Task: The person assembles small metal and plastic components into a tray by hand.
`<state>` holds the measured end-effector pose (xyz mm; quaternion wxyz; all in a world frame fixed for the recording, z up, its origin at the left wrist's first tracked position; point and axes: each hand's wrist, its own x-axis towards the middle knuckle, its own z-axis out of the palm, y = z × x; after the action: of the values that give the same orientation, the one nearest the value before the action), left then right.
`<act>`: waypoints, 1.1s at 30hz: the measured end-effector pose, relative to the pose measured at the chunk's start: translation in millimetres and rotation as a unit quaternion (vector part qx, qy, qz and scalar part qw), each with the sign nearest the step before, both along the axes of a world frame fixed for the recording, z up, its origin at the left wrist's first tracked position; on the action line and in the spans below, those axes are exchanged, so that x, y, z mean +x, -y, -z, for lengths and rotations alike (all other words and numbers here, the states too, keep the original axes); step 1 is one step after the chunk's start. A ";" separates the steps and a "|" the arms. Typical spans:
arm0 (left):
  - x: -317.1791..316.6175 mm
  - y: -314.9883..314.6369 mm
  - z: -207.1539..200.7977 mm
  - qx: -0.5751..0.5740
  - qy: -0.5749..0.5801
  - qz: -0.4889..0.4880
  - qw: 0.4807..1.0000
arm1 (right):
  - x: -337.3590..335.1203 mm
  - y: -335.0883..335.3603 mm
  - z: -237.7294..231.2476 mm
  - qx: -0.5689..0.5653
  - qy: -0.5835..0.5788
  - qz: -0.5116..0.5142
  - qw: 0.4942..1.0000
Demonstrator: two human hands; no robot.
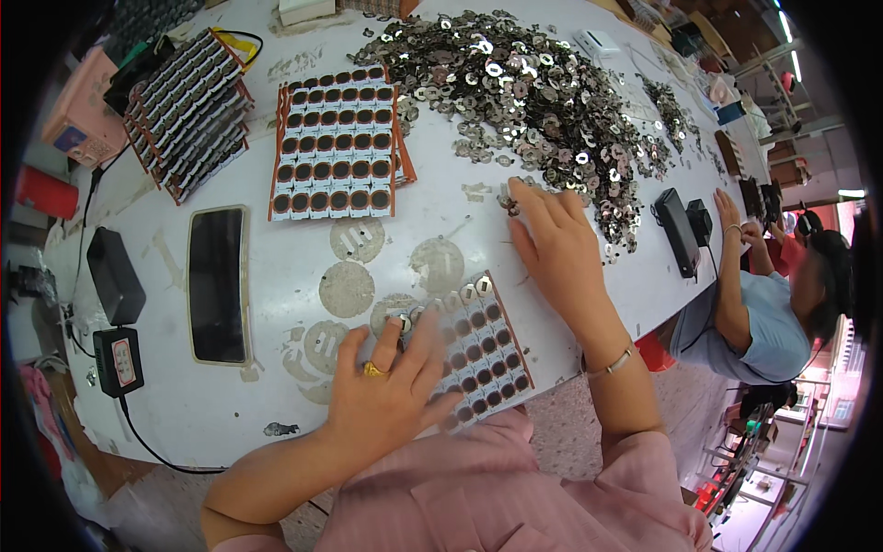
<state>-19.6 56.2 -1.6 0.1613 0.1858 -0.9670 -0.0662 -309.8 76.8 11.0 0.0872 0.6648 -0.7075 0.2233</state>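
Observation:
A white sheet [483,354] with rows of dark round spots lies at the table's near edge, in front of me. Small silver discs [468,293] line its far row. My left hand [391,377], with a gold ring, is over the sheet's left side; its fingers are spread, and the forefinger is smeared by motion. A small metal disc [406,322] shows by its fingertips. Just short of a large heap of shiny metal discs [543,110], my right hand [556,244] is bent, with a few discs [508,201] between thumb and forefinger.
Stacked sheets with dark spots [336,147] lie beyond the left hand. Another stack [189,115] leans farther left. A phone-like black slab [219,285], a black box [116,276] and a corded adapter [118,362] sit at left. A black device [678,232] and a co-worker [759,322] are at right.

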 end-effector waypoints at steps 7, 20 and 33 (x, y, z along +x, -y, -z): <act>1.1 6.3 -2.1 0.039 -0.020 -0.011 0.999 | 2.1 -10.1 2.4 0.012 0.429 0.081 0.899; 13.5 35.2 -10.7 0.439 -0.212 -0.048 0.872 | 98.9 -34.9 -10.6 0.148 0.734 -0.054 0.660; 17.2 44.8 -7.8 0.638 -0.222 -0.082 0.733 | 105.7 -12.4 -27.5 0.143 0.543 -0.104 0.821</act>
<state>-2.4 11.4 6.2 0.2197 0.3033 -0.6159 -0.6931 -204.1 89.2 38.4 -0.4311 0.5107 -0.5908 0.4520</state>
